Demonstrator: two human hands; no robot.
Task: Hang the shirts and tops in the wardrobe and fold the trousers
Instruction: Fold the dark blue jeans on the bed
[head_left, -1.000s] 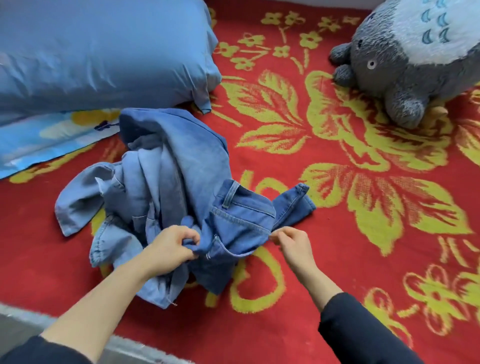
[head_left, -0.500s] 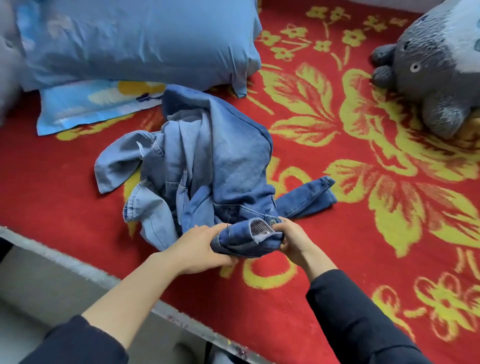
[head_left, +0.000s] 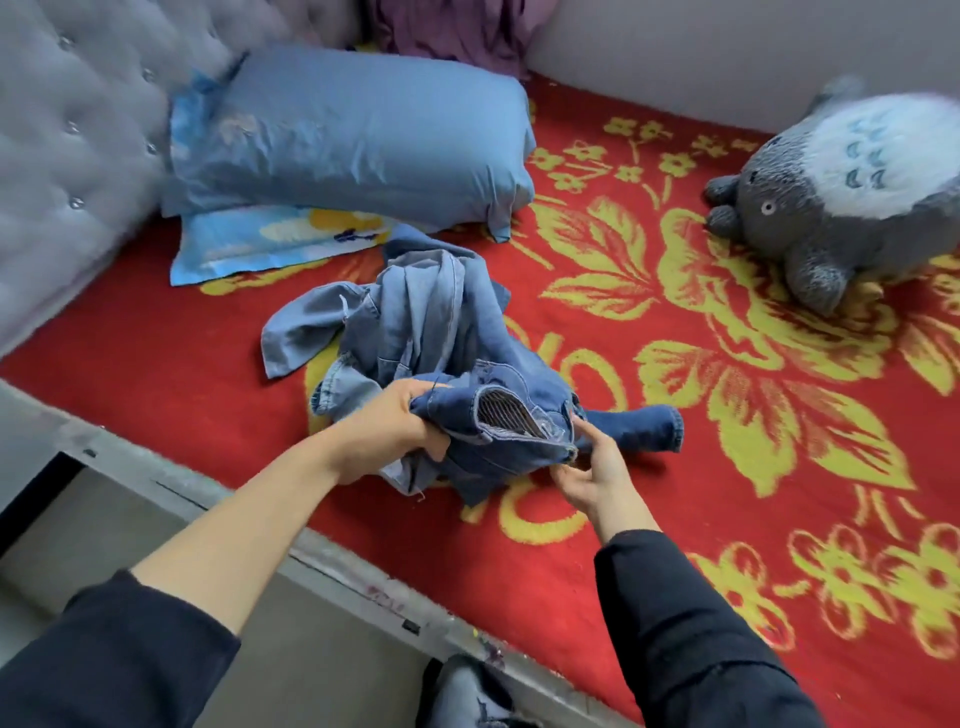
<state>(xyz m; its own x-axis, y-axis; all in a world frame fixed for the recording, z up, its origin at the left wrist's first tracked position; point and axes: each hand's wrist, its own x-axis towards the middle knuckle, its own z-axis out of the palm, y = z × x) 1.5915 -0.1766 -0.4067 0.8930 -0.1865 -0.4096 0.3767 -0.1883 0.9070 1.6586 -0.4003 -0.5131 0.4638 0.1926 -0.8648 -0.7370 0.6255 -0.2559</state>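
A left hand (head_left: 400, 428) grips a bunch of dark blue jeans (head_left: 519, 387) at the waistband, fingers curled over the cloth and thumb underneath, so that the striped pocket lining shows just to the right of the knuckles. The right hand (head_left: 595, 470) lies palm up at the other end of the waistband, beside the button, with its forefinger and thumb touching the denim; whether they pinch it or only rest against it cannot be told. One trouser leg trails out flat towards three o'clock. The jeans are tangled with a paler denim shirt (head_left: 415, 312), which lies heaped at twelve o'clock from the hands, one sleeve spread out towards ten o'clock. Both garments rest on a bed covered with a red blanket (head_left: 675, 519) patterned in yellow flowers. At eleven o'clock from the heap a blue pillow (head_left: 353, 140) sits on a flatter printed pillow (head_left: 260, 247), against a grey padded headboard (head_left: 67, 145). A grey plush toy (head_left: 841, 192) lies at two o'clock, well apart from the clothes.
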